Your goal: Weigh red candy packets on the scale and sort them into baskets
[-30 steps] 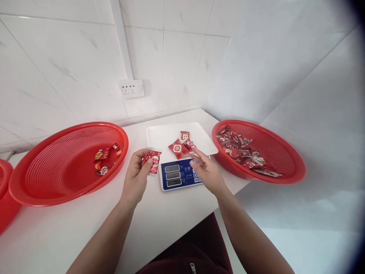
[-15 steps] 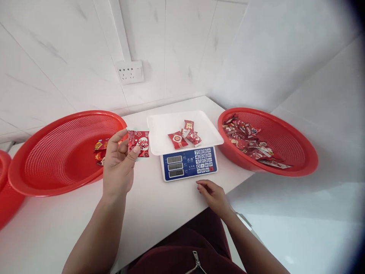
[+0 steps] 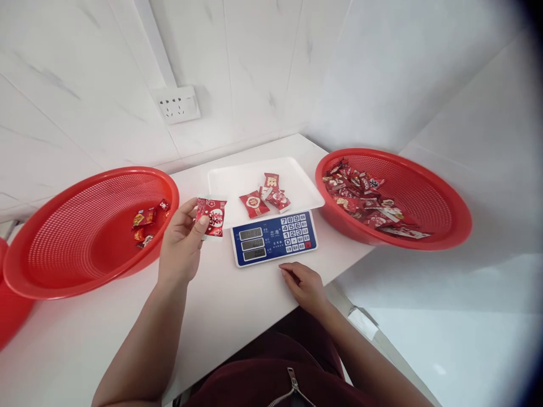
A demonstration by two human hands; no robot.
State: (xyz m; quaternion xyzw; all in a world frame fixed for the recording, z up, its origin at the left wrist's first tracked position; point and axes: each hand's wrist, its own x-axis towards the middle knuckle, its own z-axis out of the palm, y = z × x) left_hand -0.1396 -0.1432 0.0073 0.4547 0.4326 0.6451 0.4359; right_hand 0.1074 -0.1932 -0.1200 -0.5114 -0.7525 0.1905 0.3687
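My left hand point(image 3: 181, 247) pinches a red snack packet point(image 3: 212, 215) between thumb and fingers, holding it up just left of the scale. The blue-faced digital scale point(image 3: 275, 239) carries a white tray point(image 3: 237, 183) with three red packets point(image 3: 263, 196) on it. My right hand point(image 3: 303, 284) rests on the white table below the scale's keypad, fingers lying loosely curled with nothing in them.
A red mesh basket point(image 3: 68, 249) on the left holds a few packets point(image 3: 146, 220). A second red basket point(image 3: 441, 209) on the right holds several packets point(image 3: 367, 195). Another red rim point(image 3: 6, 316) shows at the far left. A wall socket point(image 3: 177, 104) sits behind.
My right hand drew back from the tray to the table in front of the scale. My left hand lifted its packet up and left, then held it there.
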